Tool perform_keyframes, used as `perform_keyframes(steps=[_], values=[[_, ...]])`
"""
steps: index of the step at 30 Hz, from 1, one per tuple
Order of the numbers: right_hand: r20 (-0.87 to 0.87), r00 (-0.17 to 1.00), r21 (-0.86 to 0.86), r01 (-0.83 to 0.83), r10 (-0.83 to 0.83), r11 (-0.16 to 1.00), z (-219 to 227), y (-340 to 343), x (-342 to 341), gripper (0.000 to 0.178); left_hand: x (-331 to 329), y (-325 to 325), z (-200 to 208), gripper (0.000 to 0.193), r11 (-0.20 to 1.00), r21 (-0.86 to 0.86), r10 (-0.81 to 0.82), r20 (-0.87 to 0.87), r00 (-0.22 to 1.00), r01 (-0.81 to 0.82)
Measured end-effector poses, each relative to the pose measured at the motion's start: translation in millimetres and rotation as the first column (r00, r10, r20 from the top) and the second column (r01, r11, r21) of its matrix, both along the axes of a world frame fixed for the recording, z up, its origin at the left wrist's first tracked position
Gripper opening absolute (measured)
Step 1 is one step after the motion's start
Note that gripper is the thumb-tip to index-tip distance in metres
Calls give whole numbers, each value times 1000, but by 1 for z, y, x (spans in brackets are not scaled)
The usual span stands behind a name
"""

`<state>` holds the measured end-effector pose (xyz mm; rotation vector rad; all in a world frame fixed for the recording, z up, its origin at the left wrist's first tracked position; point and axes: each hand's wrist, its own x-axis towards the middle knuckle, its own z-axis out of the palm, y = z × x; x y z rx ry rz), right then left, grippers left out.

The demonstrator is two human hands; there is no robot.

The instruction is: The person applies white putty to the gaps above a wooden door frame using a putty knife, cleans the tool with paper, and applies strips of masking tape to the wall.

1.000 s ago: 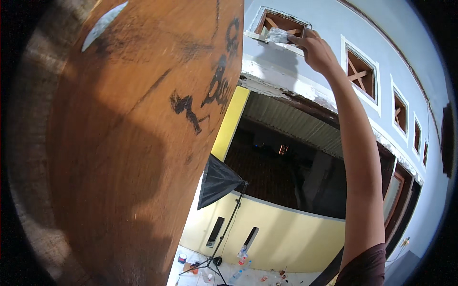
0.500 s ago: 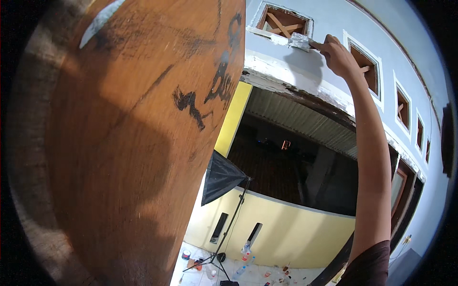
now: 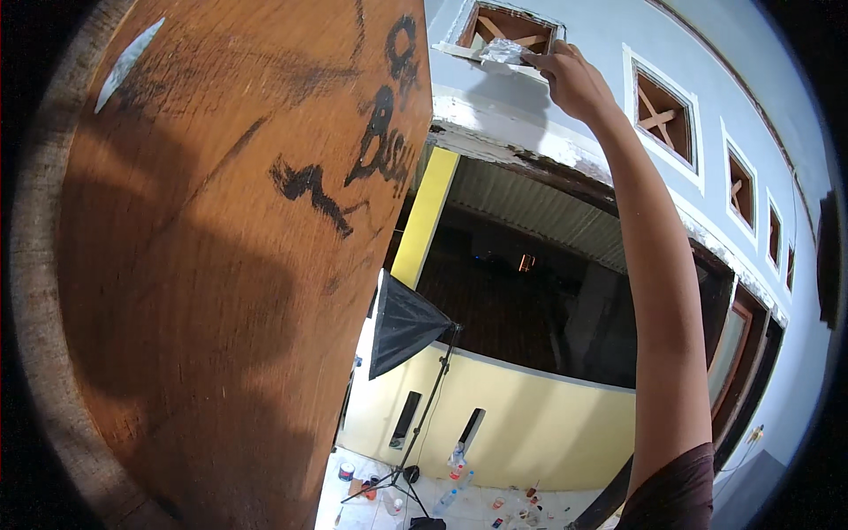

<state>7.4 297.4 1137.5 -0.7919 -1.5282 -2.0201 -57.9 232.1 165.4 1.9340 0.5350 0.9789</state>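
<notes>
My right arm reaches up along the pale blue-grey wall, and my right hand [image 3: 574, 81] is closed on a putty knife [image 3: 505, 51] with a white-smeared blade. The blade lies at the lower edge of the small window opening [image 3: 500, 29], which has crossed wooden slats and a rough white border. Whether the blade presses on the border or hovers just off it, I cannot tell. My fingers hide the handle. My left hand is not in view.
A large brown wooden board [image 3: 203, 265] with black paint marks fills the left side. Below stand a black softbox light [image 3: 402, 327] on a tripod and a yellow wall [image 3: 548, 433]. Bottles [image 3: 446, 502] and cans lie on the tiled floor. A chipped white ledge [image 3: 530, 146] runs under the window.
My right hand with the putty knife has moved left and slightly up along the window's lower edge. The view has shifted a little, so the board sits further left.
</notes>
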Motion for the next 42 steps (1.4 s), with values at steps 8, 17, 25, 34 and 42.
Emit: perform_keyframes(steps=[8,17,25,34,42], values=[[-35,999,61,34,-32,998,-19,-17,29,50,1,-7,7,36,999,-33,12,-8,1000,-12],[-448,840,-91,-383,306,919,-197,-77,42,34,10,6,8,33,609,-672,161,625,764,421],[-947,154,-30,-916,282,399,-463,-118,73,32,-20,3,73,36,909,-365,342,383,858,-199],[-849,-386,384,-920,-360,80,-584,-131,97,31,-30,-31,89,28,840,-538,174,383,907,65],[-844,-474,496,-868,-251,-31,-573,-195,98,36,-54,-98,353,49,939,-313,-51,281,958,141]])
